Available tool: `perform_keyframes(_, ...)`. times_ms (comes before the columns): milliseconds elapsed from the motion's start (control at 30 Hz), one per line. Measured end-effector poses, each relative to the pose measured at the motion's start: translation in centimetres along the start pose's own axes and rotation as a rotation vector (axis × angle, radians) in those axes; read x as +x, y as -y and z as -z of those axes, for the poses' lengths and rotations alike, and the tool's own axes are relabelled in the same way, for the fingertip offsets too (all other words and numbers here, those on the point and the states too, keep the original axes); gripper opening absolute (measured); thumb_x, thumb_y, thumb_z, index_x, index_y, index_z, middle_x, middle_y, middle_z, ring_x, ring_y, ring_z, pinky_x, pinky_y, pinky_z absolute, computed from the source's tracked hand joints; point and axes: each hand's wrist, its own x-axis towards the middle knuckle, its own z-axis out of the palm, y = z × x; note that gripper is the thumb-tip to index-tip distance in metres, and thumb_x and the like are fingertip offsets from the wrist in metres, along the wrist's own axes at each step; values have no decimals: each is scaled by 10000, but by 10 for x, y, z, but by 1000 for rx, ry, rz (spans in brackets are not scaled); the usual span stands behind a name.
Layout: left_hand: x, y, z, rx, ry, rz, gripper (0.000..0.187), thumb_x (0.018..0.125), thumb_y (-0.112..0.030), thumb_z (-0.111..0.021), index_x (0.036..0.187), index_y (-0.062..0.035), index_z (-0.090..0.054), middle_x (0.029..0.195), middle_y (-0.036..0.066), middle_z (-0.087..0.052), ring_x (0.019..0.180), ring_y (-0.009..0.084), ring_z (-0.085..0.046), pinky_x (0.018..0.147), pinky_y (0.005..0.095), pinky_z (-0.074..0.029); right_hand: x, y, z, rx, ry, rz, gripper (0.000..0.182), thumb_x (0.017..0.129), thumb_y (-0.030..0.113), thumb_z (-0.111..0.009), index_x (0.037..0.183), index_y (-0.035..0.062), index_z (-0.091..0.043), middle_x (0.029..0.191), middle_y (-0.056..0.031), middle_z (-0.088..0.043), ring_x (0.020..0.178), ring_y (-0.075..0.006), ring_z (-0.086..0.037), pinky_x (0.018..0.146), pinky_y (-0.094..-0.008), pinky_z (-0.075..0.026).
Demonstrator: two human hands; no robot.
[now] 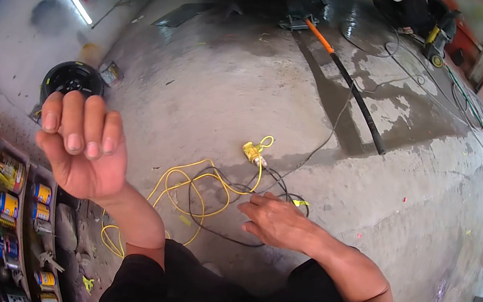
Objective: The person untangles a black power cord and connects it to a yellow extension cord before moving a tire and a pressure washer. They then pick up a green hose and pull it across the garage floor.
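My left hand is raised at the left with its palm toward me. Its fingers curl loosely forward, and nothing is in it. Over the floor in front of my body, my right hand reaches inward with fingers loosely stretched and no object showing in it. Its fingertips overlap the tangled cords in this view. A yellow cord lies in loose loops between the hands, crossed by a black cord. Just beyond the right hand is a yellow fitting with a small loop of cord.
An orange and black jack handle stretches across the wet concrete. At the left stand a wheel and a shelf of cans. A yellow and black machine and hoses lie at the far right.
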Motion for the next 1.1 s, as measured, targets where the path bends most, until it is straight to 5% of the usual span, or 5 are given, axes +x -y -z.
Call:
perform_keyframes(267, 5, 7, 0, 33, -22, -1, 185, 983, -222, -513, 862, -88, -476, 731, 21, -433, 666, 145, -381, 644, 314, -352, -14, -8, -3, -4, -137, 62, 285, 852, 211, -645, 961, -47, -590, 952, -193, -618, 968, -359, -586, 874, -427, -468)
perform_keyframes(700, 2, -6, 3, 65, -156, -29, 117, 955, -126, -555, 941, -72, -452, 758, 19, -414, 676, 141, -377, 653, 308, -339, -8, -5, -5, 11, -94, 56, 311, 841, 208, -655, 1028, -28, -575, 992, -203, -603, 979, -378, -577, 869, -438, -475)
perform_keyframes(767, 2, -7, 4, 78, -107, -10, 125, 946, -127, -572, 950, -84, -455, 762, 11, -415, 685, 139, -382, 659, 307, -338, -9, -3, -2, 5, -39, 13, 368, 860, 235, -646, 1138, 9, -562, 1049, -162, -581, 1022, -370, -559, 856, -447, -487)
perform_keyframes(967, -8, 6, -5, 470, 175, 103, 247, 875, -293, -691, 877, -108, -527, 724, 2, -472, 650, 137, -457, 621, 300, -415, -4, 4, 2, 24, -29, -45, 316, 838, 194, -642, 1066, -19, -594, 1025, -203, -606, 1025, -357, -581, 861, -438, -496)
perform_keyframes(1100, -4, 25, -16, 389, 590, 109, 216, 872, -278, -697, 936, -72, -687, 917, 155, -652, 852, 281, -615, 709, 380, -524, -1, 2, -1, 7, -21, -44, 339, 847, 211, -639, 1104, -4, -587, 1036, -183, -600, 1008, -365, -576, 845, -442, -498)
